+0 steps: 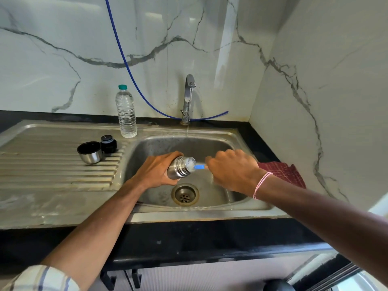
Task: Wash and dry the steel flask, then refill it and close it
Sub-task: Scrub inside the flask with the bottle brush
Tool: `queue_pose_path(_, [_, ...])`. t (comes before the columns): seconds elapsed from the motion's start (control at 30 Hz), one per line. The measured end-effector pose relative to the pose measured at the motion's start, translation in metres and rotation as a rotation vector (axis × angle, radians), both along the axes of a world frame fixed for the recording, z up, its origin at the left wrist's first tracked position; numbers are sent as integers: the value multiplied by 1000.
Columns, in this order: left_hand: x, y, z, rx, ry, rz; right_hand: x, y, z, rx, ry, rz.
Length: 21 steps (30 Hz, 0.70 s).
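My left hand [156, 170] grips the body of the steel flask [180, 167], which lies tilted on its side over the sink basin [159, 148], mouth pointing right. My right hand [232, 170] holds the blue handle of a bottle brush [199, 166]; its white bristles are at the flask's mouth. The flask's steel cup lid [90, 152] and black stopper [108, 143] stand on the ribbed drainboard to the left. A thin stream of water runs from the tap [188, 97] into the basin behind the flask.
A clear plastic water bottle [126, 112] with a green cap stands at the sink's back edge. A maroon checked cloth [282, 172] lies on the counter right of the basin. A blue hose [134, 76] hangs along the marble wall. The drain [185, 194] sits below the flask.
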State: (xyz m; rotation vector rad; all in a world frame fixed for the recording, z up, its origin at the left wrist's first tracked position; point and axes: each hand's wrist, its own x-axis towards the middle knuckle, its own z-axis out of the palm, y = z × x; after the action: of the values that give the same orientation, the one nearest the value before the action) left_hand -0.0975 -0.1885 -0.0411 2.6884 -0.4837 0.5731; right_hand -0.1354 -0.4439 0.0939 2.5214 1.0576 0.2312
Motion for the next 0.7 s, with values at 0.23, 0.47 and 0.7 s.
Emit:
queue_pose_path(0.23, [-3, 1, 2, -87, 55, 30, 3, -6, -25, -55, -506, 166])
queue_pose_path(0.47, [-2, 1, 0, 32, 7, -7, -1, -7, -13, 32, -54, -32])
queue_pose_path(0.7, [-1, -1, 2, -38, 30, 14, 10, -9, -22, 53, -449, 140])
